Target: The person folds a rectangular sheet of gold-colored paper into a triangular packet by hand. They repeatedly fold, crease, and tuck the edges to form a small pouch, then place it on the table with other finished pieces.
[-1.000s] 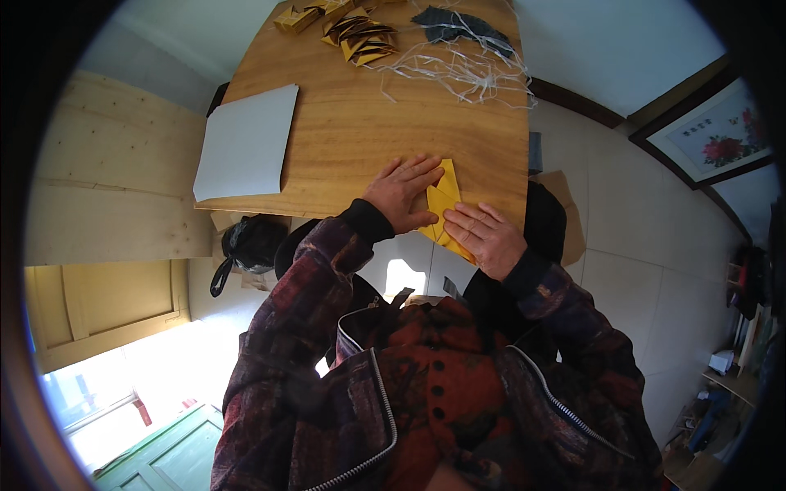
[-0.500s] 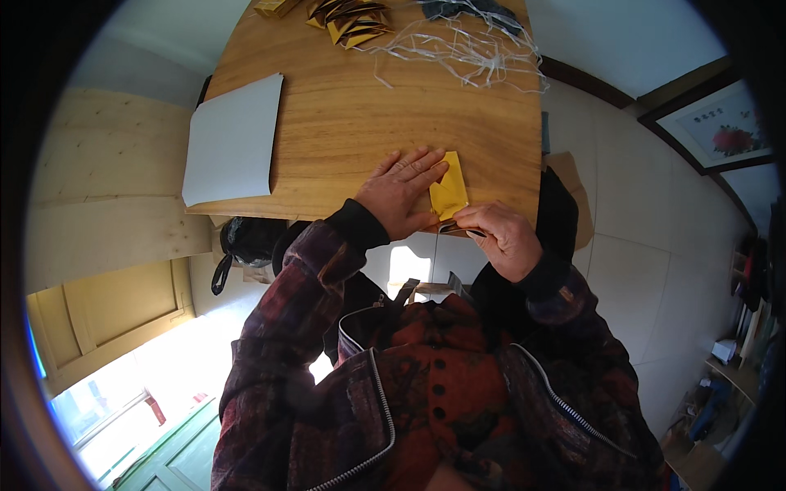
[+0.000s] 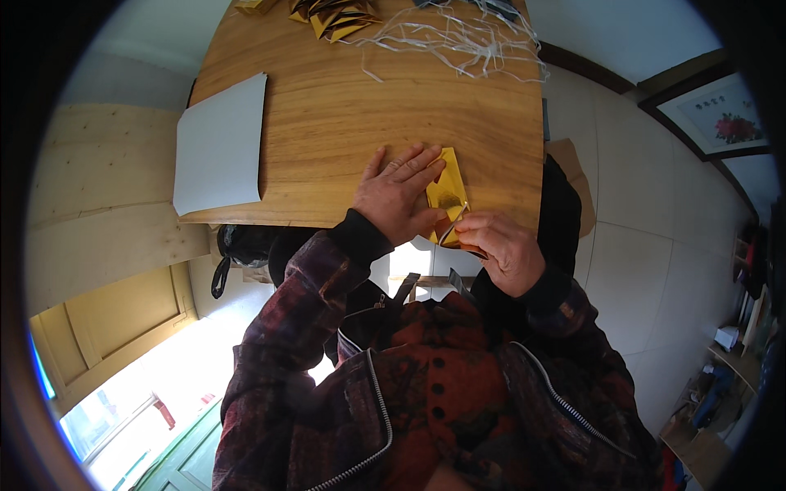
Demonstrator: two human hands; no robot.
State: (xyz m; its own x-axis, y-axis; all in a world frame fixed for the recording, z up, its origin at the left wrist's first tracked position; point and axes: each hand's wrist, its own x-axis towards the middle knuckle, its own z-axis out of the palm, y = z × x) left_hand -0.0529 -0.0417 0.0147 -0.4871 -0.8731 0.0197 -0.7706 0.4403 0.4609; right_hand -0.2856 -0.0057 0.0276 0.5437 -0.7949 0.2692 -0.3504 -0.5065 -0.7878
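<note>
A narrow folded piece of shiny gold paper [image 3: 449, 186] lies at the table's near edge, its lower end sticking out past the edge. My left hand [image 3: 396, 193] lies on its left side with the fingers stretched out and pressing it down. At the lower end, my right hand [image 3: 504, 252] pinches a flap of the paper between thumb and fingers. A dark inner side shows along the bent flap. Part of the paper is hidden under both hands.
On the wooden table [image 3: 327, 123], a stack of white sheets [image 3: 221, 147] lies at the left. Several folded gold paper pieces [image 3: 336, 18] sit at the far side, beside tangled clear plastic strips [image 3: 483, 51]. A black plastic bag [image 3: 246, 245] hangs below the near left edge.
The flap at the paper's lower end has been bent upward and to the left by my right hand. My left hand stays pressed on the paper. The whole view has shifted slightly.
</note>
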